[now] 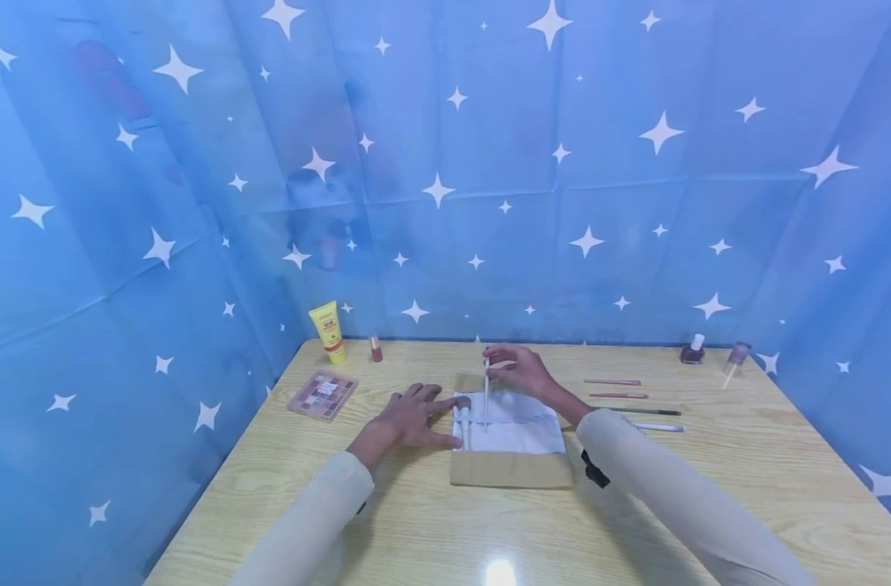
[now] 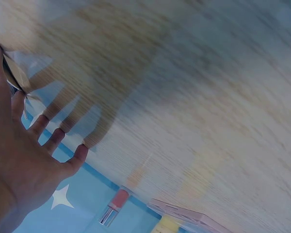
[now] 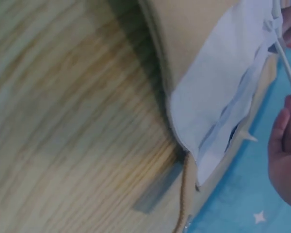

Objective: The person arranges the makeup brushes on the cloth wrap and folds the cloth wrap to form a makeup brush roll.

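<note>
A tan brush roll point(image 1: 511, 470) with a white lining point(image 1: 526, 439) lies unfolded on the table. My right hand point(image 1: 521, 373) pinches a slim white-handled makeup brush point(image 1: 486, 399) near its top. The brush stands nearly upright, its lower end at the lining's cross band; the right wrist view also shows this brush point(image 3: 287, 65) and the fingers on it. Another makeup brush point(image 1: 465, 427), with dark bristles, sits in the roll's left side. At that left edge my left hand point(image 1: 414, 419) spreads its fingers, the fingertips right at this brush and the lining.
Several slim brushes point(image 1: 628, 409) lie right of the roll. A palette point(image 1: 324, 396), yellow tube point(image 1: 328, 332) and small red-bodied cosmetic point(image 1: 375, 350) are at the left. A dark nail polish bottle point(image 1: 692, 352) and a small container with pale sticks point(image 1: 736, 356) are back right. A starry curtain point(image 1: 489, 244) hangs behind.
</note>
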